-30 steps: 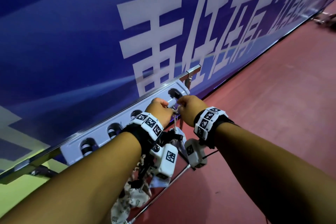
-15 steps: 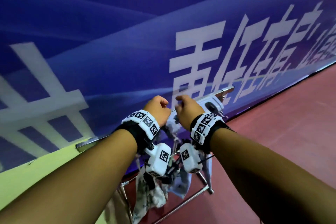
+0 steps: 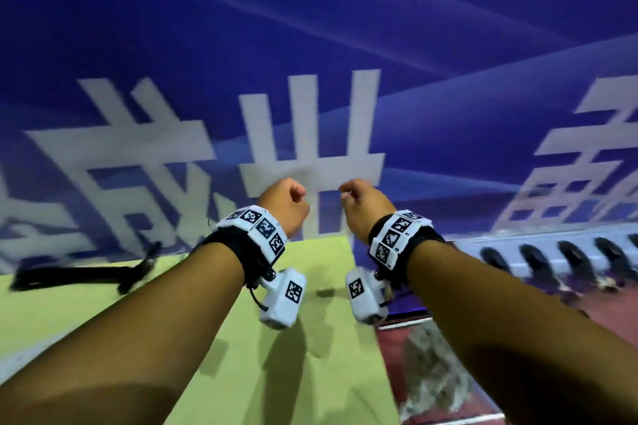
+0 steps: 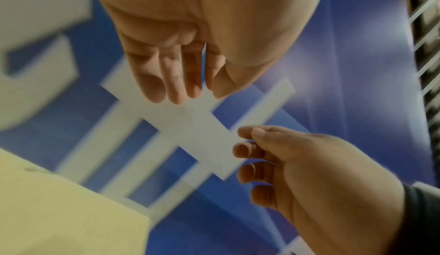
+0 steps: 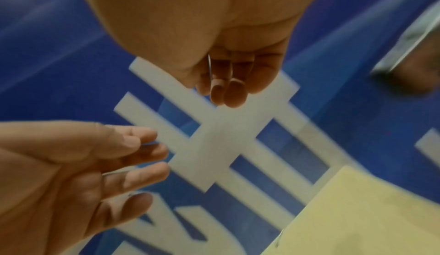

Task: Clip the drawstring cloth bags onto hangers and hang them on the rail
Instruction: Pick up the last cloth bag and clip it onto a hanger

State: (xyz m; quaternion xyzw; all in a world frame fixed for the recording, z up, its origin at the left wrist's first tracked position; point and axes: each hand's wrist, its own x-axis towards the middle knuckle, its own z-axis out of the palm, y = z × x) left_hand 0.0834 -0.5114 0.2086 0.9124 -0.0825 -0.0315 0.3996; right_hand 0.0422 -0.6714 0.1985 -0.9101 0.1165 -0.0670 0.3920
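Both my hands are raised side by side in front of the blue banner, above the yellow-green table point(image 3: 310, 373). My left hand point(image 3: 286, 200) has relaxed fingers and holds nothing; the left wrist view shows its fingers point(image 4: 176, 85) loose and bare. My right hand point(image 3: 359, 198) is loosely curled and also holds nothing, as its fingers point(image 5: 228, 89) show in the right wrist view. A white clip hanger point(image 3: 552, 252) with dark holes hangs at the far right. Below it hangs a blurred patterned cloth bag point(image 3: 435, 373).
A black strap-like thing point(image 3: 79, 276) lies on the table at the left. The blue banner point(image 3: 310, 45) with white characters stands close behind. Red floor point(image 3: 604, 317) shows at the right, beyond the table's edge.
Both hands have let go of the white hanger and moved left, away from it, to above the table. The view has swung left with them.
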